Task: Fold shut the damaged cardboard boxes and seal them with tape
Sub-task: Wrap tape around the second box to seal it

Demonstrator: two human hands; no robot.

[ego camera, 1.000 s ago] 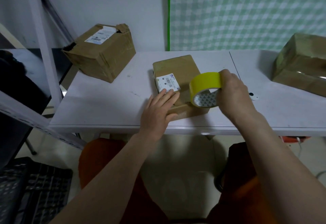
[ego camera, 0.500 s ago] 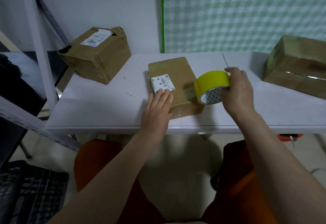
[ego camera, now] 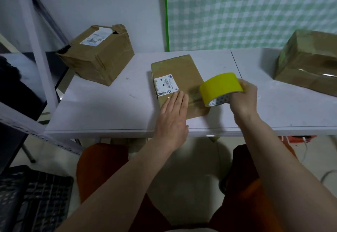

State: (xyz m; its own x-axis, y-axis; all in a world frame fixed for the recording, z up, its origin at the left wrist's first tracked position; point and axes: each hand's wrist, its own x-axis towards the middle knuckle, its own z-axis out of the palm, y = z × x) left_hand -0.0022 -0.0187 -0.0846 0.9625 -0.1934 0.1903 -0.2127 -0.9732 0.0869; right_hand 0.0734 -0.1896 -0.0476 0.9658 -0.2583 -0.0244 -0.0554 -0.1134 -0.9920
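At the centre of the frame, I am pressing my left hand (ego camera: pixel 173 120) flat, fingers straight and together, on the near end of a flat cardboard box (ego camera: pixel 177 83) that is lying on the white table (ego camera: pixel 102 111). The fingertips are resting just below the box's white barcode label (ego camera: pixel 165 87), which is sitting on the left half of its top. My right hand (ego camera: pixel 243 97), right of centre, is gripping a roll of yellow tape (ego camera: pixel 219 85), fingers curled round its far side and into the core, and is holding it tilted at the box's right edge, its lower rim down by the box top; whether it is touching I cannot tell. No loose strip of tape is showing clearly.

At the upper left, a taller box (ego camera: pixel 98 56) is sitting on the table's far left corner, a white label on top and its back corner torn and crumpled. At the right edge of the frame, a third box (ego camera: pixel 308 62), wrapped in glossy tape, is standing well apart from the others.

A green checked cloth (ego camera: pixel 251 10) is hanging on the wall behind the table. A grey shelf post (ego camera: pixel 34 36) is slanting down the left side, and a black crate (ego camera: pixel 32 199) is resting on the floor at the lower left. My knees, in orange, are showing beneath the table edge.
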